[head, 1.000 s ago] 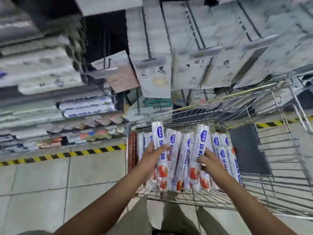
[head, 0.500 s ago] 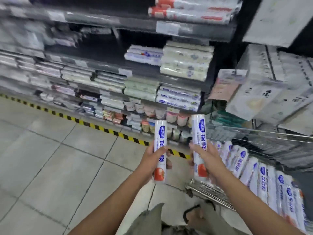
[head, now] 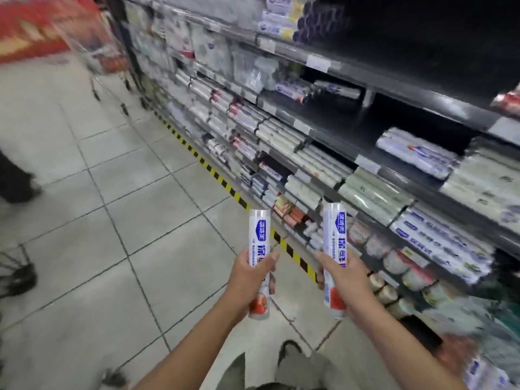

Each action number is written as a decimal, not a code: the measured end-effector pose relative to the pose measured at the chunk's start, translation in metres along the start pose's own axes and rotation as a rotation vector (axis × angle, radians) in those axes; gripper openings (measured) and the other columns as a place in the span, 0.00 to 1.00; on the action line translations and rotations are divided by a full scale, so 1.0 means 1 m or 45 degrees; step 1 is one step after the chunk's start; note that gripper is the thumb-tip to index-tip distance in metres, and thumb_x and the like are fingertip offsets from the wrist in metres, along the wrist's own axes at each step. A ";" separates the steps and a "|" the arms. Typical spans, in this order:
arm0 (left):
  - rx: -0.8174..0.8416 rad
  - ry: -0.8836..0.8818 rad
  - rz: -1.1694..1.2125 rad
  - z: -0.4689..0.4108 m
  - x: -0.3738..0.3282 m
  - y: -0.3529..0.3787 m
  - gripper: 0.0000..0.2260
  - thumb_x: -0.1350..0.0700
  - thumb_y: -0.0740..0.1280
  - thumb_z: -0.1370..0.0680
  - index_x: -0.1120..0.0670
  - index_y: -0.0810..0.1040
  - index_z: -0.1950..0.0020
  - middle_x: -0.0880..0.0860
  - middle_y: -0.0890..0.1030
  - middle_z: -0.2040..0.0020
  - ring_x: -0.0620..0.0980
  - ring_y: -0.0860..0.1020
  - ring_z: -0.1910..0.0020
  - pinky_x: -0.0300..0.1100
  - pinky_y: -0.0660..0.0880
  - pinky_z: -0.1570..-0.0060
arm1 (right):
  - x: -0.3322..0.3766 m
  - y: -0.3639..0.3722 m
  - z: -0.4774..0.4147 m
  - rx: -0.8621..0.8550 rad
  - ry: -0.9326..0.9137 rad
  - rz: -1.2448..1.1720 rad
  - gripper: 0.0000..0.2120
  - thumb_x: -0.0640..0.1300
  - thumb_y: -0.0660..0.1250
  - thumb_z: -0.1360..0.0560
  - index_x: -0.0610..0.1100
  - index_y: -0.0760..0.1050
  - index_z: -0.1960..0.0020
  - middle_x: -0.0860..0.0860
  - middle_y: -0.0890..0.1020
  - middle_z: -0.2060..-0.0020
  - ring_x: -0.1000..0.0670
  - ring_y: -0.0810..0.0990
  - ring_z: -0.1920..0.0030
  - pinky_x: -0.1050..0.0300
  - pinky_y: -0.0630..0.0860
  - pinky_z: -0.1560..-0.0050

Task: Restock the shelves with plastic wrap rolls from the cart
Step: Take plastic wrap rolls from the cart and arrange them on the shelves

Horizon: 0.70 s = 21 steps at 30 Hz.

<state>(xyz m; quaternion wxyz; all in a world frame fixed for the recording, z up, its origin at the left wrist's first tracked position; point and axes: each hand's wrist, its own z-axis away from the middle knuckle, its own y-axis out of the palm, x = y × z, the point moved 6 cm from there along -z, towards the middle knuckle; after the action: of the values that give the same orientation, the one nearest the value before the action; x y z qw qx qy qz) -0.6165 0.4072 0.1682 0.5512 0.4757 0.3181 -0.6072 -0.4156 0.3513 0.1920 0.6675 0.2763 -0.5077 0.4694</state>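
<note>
My left hand (head: 254, 273) grips a white plastic wrap roll (head: 260, 233) with blue print and a red tomato picture, held upright over the tiled floor. A second, matching roll (head: 334, 232) stands upright in my right hand (head: 342, 275), a little closer to the shelves (head: 374, 161). The shelves run along the right, stacked with wrapped rolls and packs; similar blue-print rolls (head: 439, 235) lie on a lower shelf to the right of my right hand. Only a blurred corner of rolls (head: 484, 372) at the bottom right hints at the cart.
A yellow-black hazard strip (head: 225, 184) runs along the foot of the shelves. Another person's dark leg (head: 14, 175) stands at the left edge. A blurred wire cart (head: 98, 60) and red display sit far down the aisle. Grey tiled floor fills the left.
Both hands lifted one roll each out of the cart. The view swung left from the cart to the aisle and shelves; the rolls stay upright in my hands.
</note>
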 end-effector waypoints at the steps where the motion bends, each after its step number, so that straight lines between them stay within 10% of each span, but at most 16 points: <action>1: -0.034 0.010 0.006 -0.008 -0.006 -0.011 0.13 0.56 0.72 0.19 0.62 0.74 0.41 0.55 0.78 0.63 0.54 0.75 0.71 0.47 0.76 0.68 | 0.003 0.015 -0.012 0.038 0.006 -0.006 0.09 0.43 0.72 0.23 0.42 0.76 0.46 0.45 0.80 0.68 0.50 0.78 0.71 0.57 0.77 0.69; 21: -0.202 0.184 -0.146 -0.334 -0.165 -0.094 0.11 0.54 0.70 0.18 0.57 0.73 0.42 0.55 0.78 0.62 0.55 0.76 0.69 0.49 0.80 0.65 | 0.113 0.183 -0.351 0.220 0.085 -0.047 0.13 0.47 0.74 0.24 0.43 0.75 0.44 0.45 0.81 0.66 0.49 0.79 0.69 0.54 0.79 0.64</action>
<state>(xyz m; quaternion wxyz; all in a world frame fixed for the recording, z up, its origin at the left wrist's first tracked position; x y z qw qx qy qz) -0.6419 0.7894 0.1937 0.5271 0.4543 0.4307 -0.5746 -0.4297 0.7615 0.1617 0.6661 0.3265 -0.4377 0.5081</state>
